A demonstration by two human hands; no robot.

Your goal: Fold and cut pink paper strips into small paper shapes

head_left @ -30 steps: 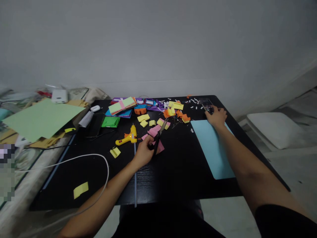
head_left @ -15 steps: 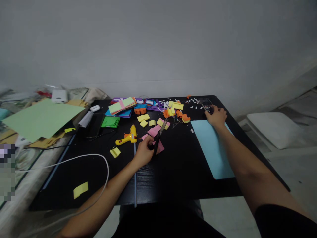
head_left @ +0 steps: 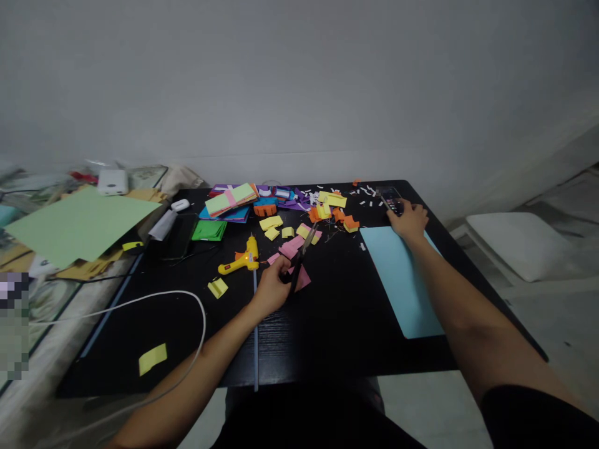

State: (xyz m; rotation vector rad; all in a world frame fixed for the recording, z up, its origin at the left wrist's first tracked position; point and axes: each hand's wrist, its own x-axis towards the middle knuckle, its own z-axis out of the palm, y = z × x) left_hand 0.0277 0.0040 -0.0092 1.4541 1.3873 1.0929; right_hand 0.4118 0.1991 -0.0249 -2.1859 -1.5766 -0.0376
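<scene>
In the head view my left hand (head_left: 272,285) is closed round the handles of a pair of black-handled scissors (head_left: 302,252), whose blades point away from me over pink paper pieces (head_left: 292,247). My right hand (head_left: 410,221) reaches to the far right of the table, its fingers curled at a dark smartphone (head_left: 392,201) with a lit screen. The hand hides part of the phone. Beneath my right forearm lies a light blue sheet (head_left: 401,280). A yellow glue gun (head_left: 243,257) rests left of the scissors, with a long glue stick (head_left: 256,349) extending from it toward me.
On the black table (head_left: 337,324) are a stack of coloured paper (head_left: 233,199), green paper (head_left: 209,230), yellow pieces (head_left: 271,222), orange pieces (head_left: 346,222) and white scraps. A white cable (head_left: 199,305) loops over my left forearm. A white stool (head_left: 519,243) stands at right.
</scene>
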